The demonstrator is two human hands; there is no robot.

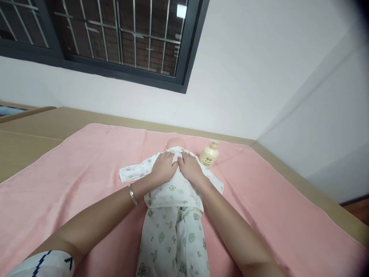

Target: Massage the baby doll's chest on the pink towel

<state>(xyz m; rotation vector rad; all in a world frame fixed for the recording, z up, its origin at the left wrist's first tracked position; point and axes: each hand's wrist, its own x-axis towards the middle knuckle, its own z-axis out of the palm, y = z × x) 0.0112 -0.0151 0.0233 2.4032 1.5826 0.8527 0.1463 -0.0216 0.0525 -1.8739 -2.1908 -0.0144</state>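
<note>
A doll [175,144] lies on the pink blanket with its head toward the wall. It wears a white printed top [173,192] and matching printed trousers [165,234]. My left hand [165,167] rests flat on the upper part of the top, fingers stretched toward the collar. Beside it, my right hand [190,167] lies the same way, and the two thumbs nearly meet in the middle. Both sleeves of the top spread out to the sides. Most of the doll's head is hidden behind the collar, so I cannot make out its front.
To the right of the doll stands a cream pump bottle [209,154], close to the right sleeve. The pink blanket [95,165] covers much of a wooden surface [34,132]. A white wall [230,77] and a barred window [123,38] rise behind it.
</note>
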